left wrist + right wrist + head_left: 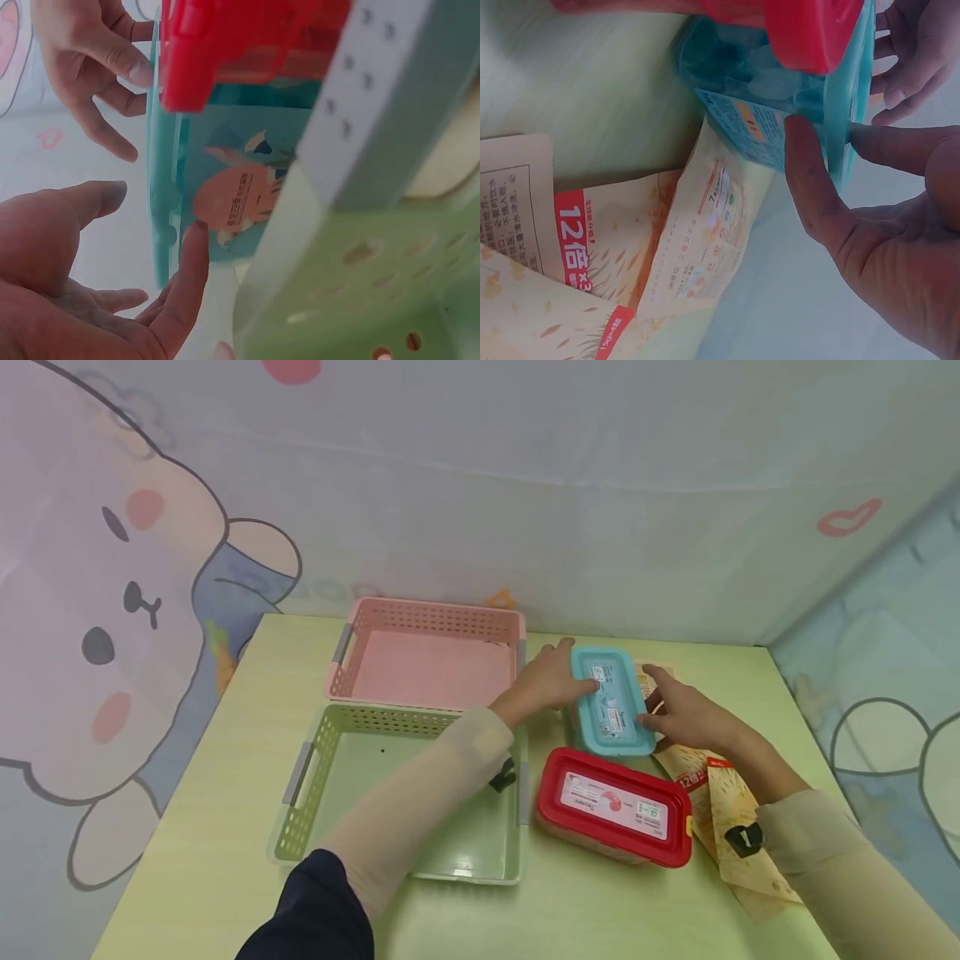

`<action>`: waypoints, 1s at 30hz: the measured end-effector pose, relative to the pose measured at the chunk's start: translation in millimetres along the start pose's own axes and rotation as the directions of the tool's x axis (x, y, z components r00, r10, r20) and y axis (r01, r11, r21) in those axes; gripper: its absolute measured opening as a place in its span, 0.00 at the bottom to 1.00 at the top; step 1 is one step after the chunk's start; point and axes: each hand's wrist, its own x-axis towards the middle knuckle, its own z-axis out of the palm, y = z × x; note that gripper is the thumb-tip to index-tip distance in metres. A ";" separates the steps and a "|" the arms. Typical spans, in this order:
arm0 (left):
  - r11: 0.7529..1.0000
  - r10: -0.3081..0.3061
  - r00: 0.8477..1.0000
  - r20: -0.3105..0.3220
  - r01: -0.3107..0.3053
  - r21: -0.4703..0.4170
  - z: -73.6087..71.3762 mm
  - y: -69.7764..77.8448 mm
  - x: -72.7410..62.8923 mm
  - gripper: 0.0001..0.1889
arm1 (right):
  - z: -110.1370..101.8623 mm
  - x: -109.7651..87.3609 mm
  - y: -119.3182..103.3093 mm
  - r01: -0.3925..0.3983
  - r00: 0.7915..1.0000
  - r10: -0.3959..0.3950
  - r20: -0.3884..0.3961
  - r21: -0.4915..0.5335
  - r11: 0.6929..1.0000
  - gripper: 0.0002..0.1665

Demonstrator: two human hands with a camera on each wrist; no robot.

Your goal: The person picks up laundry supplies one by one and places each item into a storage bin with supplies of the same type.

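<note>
A plastic box with a light-blue lid (615, 702) stands at the back of the table, with labels on its lid and a printed side (236, 191) in the left wrist view. At its left edge is my left hand (546, 681), thumb over the lid and fingers spread. My right hand (686, 714) is on the opposite side, its fingertips right at the lid's rim in the right wrist view. Neither hand's fingers wrap round the box. Just in front lies a red-lidded box (615, 806), overlapping the blue-lidded one in both wrist views.
A pink basket (438, 702) sits at the back left, and a green basket (468, 878) in front of it under my left forearm. Several beige printed packets (738, 814) lie on the right, partly beneath my right arm. A patterned cloth (600, 527) hangs behind the table.
</note>
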 end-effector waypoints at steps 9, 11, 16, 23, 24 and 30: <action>0.999 -0.004 1.000 0.001 0.004 0.033 1.0 0.4 8.4 0.41 | -4.1 10.1 -4.7 -0.087 0.992 0.069 0.104 0.183 0.979 0.48; 0.999 -0.029 0.999 0.023 0.029 -0.036 1.0 -1.1 11.2 0.42 | -4.2 11.3 -5.1 -0.091 0.991 0.068 0.117 0.206 0.974 0.48; 0.961 -0.089 0.989 0.120 0.117 -0.252 3.3 0.1 18.7 0.44 | -6.0 10.7 -3.4 -0.094 0.987 0.059 0.152 0.238 0.967 0.49; 0.942 -0.114 0.984 0.136 0.151 -0.301 11.5 4.3 20.1 0.46 | -6.1 7.3 1.2 -0.090 0.984 0.047 0.173 0.245 0.965 0.50; 0.943 -0.112 0.985 0.129 0.147 -0.298 12.4 4.2 19.2 0.46 | -5.8 6.8 1.1 -0.089 0.984 0.047 0.174 0.242 0.966 0.50; 0.963 -0.076 0.993 0.094 0.098 -0.250 17.7 3.2 11.5 0.43 | -4.6 5.1 3.6 -0.061 0.983 0.023 0.181 0.207 0.976 0.49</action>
